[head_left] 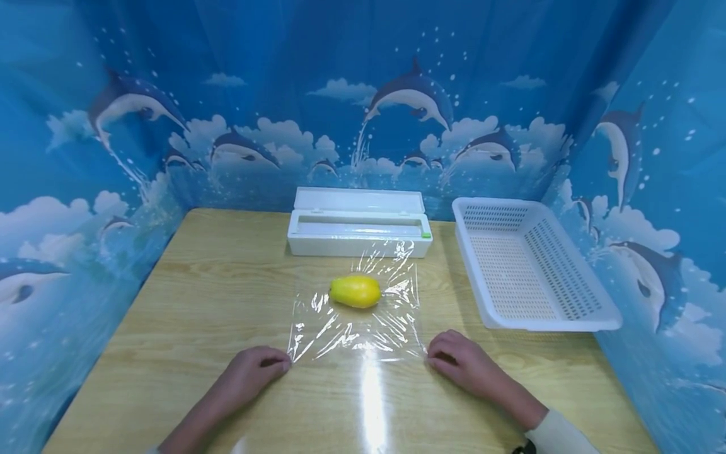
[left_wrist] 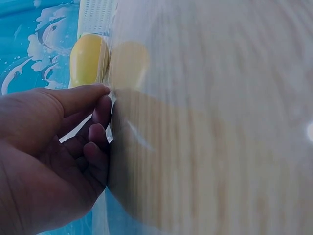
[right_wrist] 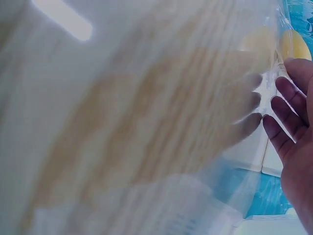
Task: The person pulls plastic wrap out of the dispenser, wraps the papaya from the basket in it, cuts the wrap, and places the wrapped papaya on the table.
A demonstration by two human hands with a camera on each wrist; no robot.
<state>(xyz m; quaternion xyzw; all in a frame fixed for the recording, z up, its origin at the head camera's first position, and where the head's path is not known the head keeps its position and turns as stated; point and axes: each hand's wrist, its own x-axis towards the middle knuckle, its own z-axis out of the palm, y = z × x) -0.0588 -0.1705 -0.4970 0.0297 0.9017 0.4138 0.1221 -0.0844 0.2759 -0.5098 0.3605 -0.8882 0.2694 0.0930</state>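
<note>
Yellow fruit [head_left: 355, 292]: there on the film [head_left: 391, 331], probably smooth, firm; cradle its middle.
Film: likely light, clingy; take corners.
Left hand [head_left: 256, 372]: you're pinching the near-left corner.
Right hand [head_left: 466, 364]: half-curled at near-right; can't tell if you're gripping.

No text or numbers can be read.
</note>
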